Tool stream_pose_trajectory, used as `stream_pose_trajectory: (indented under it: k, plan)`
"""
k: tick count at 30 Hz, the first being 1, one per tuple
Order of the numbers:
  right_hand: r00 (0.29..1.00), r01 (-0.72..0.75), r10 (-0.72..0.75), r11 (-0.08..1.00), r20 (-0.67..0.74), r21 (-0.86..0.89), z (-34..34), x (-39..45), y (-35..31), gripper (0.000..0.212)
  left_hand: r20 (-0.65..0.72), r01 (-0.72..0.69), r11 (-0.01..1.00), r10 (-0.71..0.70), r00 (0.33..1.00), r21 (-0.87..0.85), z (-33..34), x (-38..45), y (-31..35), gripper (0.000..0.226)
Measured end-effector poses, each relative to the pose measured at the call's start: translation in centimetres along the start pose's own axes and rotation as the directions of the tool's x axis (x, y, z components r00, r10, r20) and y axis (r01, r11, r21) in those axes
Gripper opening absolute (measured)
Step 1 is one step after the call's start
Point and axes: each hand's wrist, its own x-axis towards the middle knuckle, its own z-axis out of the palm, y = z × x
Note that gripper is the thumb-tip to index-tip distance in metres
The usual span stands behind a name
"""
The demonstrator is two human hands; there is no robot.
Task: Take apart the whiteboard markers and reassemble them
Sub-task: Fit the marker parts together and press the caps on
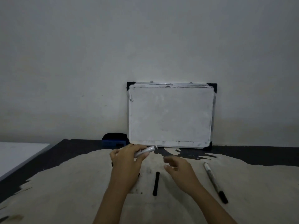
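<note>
My left hand (129, 160) grips a silver marker barrel (148, 150) that points up and to the right, its end open. My right hand (179, 168) hovers just right of it, fingers apart and blurred, holding nothing. A thin black ink stick (156, 183) lies on the worn table between my forearms. A whole marker (214, 181) with a grey body and black cap lies on the table to the right of my right hand.
A small whiteboard (171, 115) leans against the wall at the table's back. A blue and black eraser (114, 140) sits to its left. A white surface (19, 156) lies beyond the table's left edge.
</note>
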Motion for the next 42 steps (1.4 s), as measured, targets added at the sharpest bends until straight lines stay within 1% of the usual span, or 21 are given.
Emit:
stream_pose_trajectory:
  k: [1, 3, 7, 12, 19, 21, 22, 24, 25, 26, 27, 28, 29, 30, 31, 32, 34, 36, 37, 39, 42]
  plan:
    - [1.0, -0.009, 0.009, 0.998, 0.005, -0.07, 0.6, 0.8, 0.2, 0.03, 0.006, 0.014, 1.0, -0.014, 1.0, 0.011, 0.0, 0.0, -0.3, 0.015]
    - [0.999, -0.016, 0.023, 0.988, 0.048, -0.155, 1.8, 2.4, 0.3, 0.028, 0.017, 0.032, 0.999, -0.033, 0.999, 0.032, -0.1, 0.0, -0.8, 0.017]
    - [0.979, 0.01, 0.06, 0.941, 0.195, -0.337, 3.8, 4.6, -0.1, 0.037, 0.008, 0.055, 0.998, -0.055, 0.998, 0.038, -0.3, 0.0, -1.3, 0.02]
    - [0.975, 0.046, 0.054, 0.902, 0.217, -0.428, 4.8, 5.2, -0.2, 0.035, 0.002, 0.072, 0.996, -0.072, 0.997, 0.057, -0.2, 0.1, -1.8, 0.02]
    - [0.971, 0.035, 0.059, 0.924, 0.231, -0.38, 4.7, 5.3, 0.3, 0.025, 0.043, 0.089, 0.991, -0.094, 0.995, 0.099, 0.3, 0.0, -2.0, 0.023]
    - [0.981, -0.026, 0.076, 0.963, 0.179, -0.267, 4.0, 4.9, 0.2, 0.026, 0.046, 0.089, 0.992, -0.094, 0.995, 0.093, 0.3, 0.0, -2.0, 0.023]
    - [0.986, -0.062, 0.086, 0.984, 0.14, -0.164, 3.4, 4.7, 0.2, 0.026, 0.049, 0.09, 0.992, -0.094, 0.994, 0.088, 0.2, 0.0, -2.0, 0.022]
    - [0.988, -0.146, 0.139, 0.978, 0.061, 0.147, 1.8, 3.9, 0.2, 0.022, 0.056, 0.093, 0.993, -0.097, 0.994, 0.072, 0.2, 0.0, -1.8, 0.022]
    - [0.979, -0.204, 0.197, 0.913, 0.057, 0.353, 0.9, 3.5, 0.1, 0.021, 0.062, 0.092, 0.994, -0.095, 0.994, 0.063, 0.3, 0.0, -1.7, 0.022]
    - [0.961, -0.265, 0.262, 0.784, 0.088, 0.561, 0.2, 3.2, -0.1, 0.021, 0.071, 0.088, 0.994, -0.092, 0.993, 0.057, 0.4, 0.0, -1.6, 0.023]
    - [0.941, -0.309, 0.308, 0.615, 0.14, 0.726, -0.6, 2.7, -0.4, 0.021, 0.08, 0.081, 0.995, -0.086, 0.993, 0.055, 0.4, -0.1, -1.4, 0.023]
    - [0.925, -0.333, 0.329, 0.459, 0.19, 0.824, -1.3, 2.3, -0.8, 0.021, 0.089, 0.073, 0.996, -0.078, 0.993, 0.053, 0.5, -0.1, -1.1, 0.023]
    - [0.915, -0.346, 0.333, 0.356, 0.229, 0.868, -2.0, 1.8, -1.3, 0.02, 0.097, 0.061, 0.997, -0.066, 0.993, 0.051, 0.5, -0.1, -0.9, 0.023]
    - [0.91, -0.355, 0.328, 0.306, 0.252, 0.883, -2.7, 1.4, -1.7, 0.018, 0.106, 0.046, 0.998, -0.051, 0.993, 0.048, 0.6, -0.2, -0.6, 0.023]
    - [0.909, -0.365, 0.321, 0.302, 0.266, 0.881, -3.4, 0.9, -2.3, 0.018, 0.114, 0.032, 0.999, -0.037, 0.993, 0.044, 0.6, -0.2, -0.2, 0.023]
    - [0.91, -0.375, 0.313, 0.34, 0.272, 0.863, -4.0, 0.4, -2.6, 0.019, 0.121, 0.022, 0.999, -0.026, 0.992, 0.033, 0.5, -0.3, 0.1, 0.022]
    - [0.927, -0.365, 0.271, 0.502, 0.258, 0.784, -4.9, -0.3, -3.1, 0.021, 0.124, 0.001, 1.0, 0.001, 0.992, -0.017, 0.4, -0.2, 0.7, 0.018]
    - [0.96, -0.28, 0.196, 0.68, 0.2, 0.677, -5.6, -0.8, -3.5, 0.021, 0.119, -0.017, 0.997, 0.027, 0.993, -0.077, 0.1, -0.2, 1.3, 0.015]
    - [0.974, -0.227, 0.156, 0.735, 0.166, 0.638, -5.9, -0.9, -3.7, 0.021, 0.119, -0.028, 0.995, 0.039, 0.992, -0.095, -0.1, -0.2, 1.5, 0.014]
    - [0.989, -0.145, 0.096, 0.78, 0.113, 0.608, -6.3, -1.0, -4.3, 0.018, 0.136, -0.045, 0.992, 0.061, 0.989, -0.117, -0.5, -0.1, 1.9, 0.015]
    - [0.995, -0.097, 0.063, 0.786, 0.076, 0.611, -6.4, -1.2, -4.8, 0.014, 0.146, -0.058, 0.988, 0.079, 0.986, -0.14, -1.0, 0.0, 2.1, 0.017]
